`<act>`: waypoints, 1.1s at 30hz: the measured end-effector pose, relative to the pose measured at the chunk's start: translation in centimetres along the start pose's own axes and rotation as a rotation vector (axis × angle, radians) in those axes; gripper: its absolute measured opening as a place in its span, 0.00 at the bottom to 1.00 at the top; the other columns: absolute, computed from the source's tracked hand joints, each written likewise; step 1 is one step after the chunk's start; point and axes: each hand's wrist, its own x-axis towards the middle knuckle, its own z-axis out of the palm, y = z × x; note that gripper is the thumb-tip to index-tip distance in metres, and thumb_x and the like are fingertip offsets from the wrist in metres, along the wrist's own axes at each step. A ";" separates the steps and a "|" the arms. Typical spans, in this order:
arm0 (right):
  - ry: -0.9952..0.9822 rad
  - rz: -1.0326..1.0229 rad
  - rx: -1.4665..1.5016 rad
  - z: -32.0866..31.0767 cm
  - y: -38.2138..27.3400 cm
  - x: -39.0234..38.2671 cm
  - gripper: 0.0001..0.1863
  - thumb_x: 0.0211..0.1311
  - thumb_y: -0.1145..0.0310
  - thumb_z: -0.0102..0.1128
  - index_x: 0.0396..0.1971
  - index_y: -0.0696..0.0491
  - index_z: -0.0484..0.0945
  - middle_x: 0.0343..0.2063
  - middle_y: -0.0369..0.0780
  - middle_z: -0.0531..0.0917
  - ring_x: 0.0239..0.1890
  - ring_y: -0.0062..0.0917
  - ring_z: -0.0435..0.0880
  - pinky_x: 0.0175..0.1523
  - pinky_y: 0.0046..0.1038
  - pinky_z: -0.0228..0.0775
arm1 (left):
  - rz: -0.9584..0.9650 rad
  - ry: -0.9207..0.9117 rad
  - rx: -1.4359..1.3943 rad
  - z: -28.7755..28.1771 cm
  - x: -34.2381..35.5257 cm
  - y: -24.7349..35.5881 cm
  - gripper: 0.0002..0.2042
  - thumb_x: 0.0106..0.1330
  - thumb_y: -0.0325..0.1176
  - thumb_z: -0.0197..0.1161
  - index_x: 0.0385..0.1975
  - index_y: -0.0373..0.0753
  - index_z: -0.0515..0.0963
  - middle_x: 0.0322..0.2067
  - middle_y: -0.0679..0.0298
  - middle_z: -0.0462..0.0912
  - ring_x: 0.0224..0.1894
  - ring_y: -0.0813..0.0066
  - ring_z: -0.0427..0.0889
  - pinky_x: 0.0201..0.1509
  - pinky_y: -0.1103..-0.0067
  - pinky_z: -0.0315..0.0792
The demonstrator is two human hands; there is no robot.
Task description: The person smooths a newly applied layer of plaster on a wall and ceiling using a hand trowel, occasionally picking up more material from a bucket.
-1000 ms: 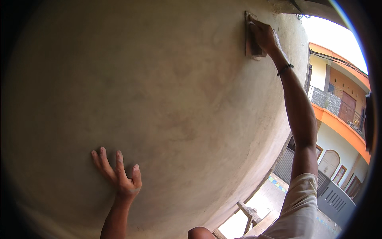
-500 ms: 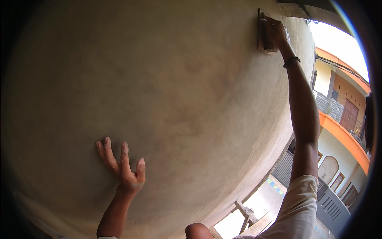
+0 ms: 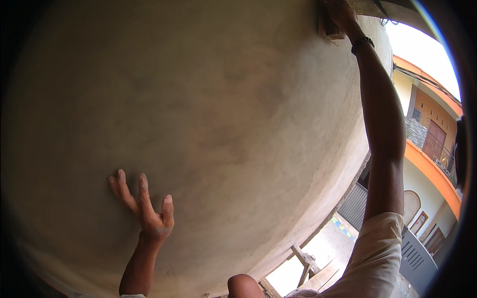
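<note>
A grey-beige plastered wall (image 3: pixel 223 124) fills most of the head view. My left hand (image 3: pixel 145 208) rests against it at the lower left, fingers spread and holding nothing, with pale dust on the fingertips. High at the upper right, my right hand (image 3: pixel 340 15) grips a flat plastering trowel (image 3: pixel 330 31) pressed to the wall, close under the overhanging ledge. The right arm is stretched upward, and the trowel is partly hidden behind the hand.
An overhang (image 3: pixel 392 11) crosses the top right. Wooden scaffold pieces (image 3: pixel 305 260) show below the wall, near my knee (image 3: pixel 243 285). Beyond are an orange-and-white building (image 3: pixel 430 176), a grey metal gate (image 3: pixel 417 258) and cables (image 3: pixel 417 74).
My right hand has moved the trowel up and a little right along the wall, toward the overhang. My left hand has shifted slightly upward, still spread on the plaster.
</note>
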 end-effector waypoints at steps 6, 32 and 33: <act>0.013 -0.016 -0.116 2.5 4.7 0.7 0.20 0.68 0.54 0.54 0.54 0.45 0.82 0.52 0.47 0.83 0.54 0.41 0.83 0.59 0.36 0.73 | 0.041 0.032 0.055 1.6 -0.6 0.0 0.31 0.70 0.45 0.54 0.68 0.34 0.60 0.71 0.39 0.47 0.72 0.29 0.43 0.70 0.39 0.45; -0.129 0.016 -0.199 0.0 -7.1 -1.2 0.23 0.65 0.52 0.54 0.58 0.40 0.79 0.49 0.47 0.84 0.51 0.37 0.84 0.57 0.35 0.74 | 0.068 0.007 -0.130 0.6 -1.9 -0.5 0.26 0.66 0.43 0.56 0.62 0.39 0.71 0.70 0.43 0.53 0.72 0.30 0.46 0.69 0.40 0.48; -0.104 0.028 -0.170 1.0 -6.1 -2.6 0.23 0.65 0.53 0.54 0.58 0.40 0.79 0.51 0.47 0.83 0.52 0.37 0.84 0.58 0.34 0.74 | 0.048 0.014 -0.162 0.7 -1.9 -0.3 0.26 0.66 0.43 0.56 0.62 0.39 0.71 0.70 0.43 0.53 0.72 0.30 0.46 0.69 0.40 0.48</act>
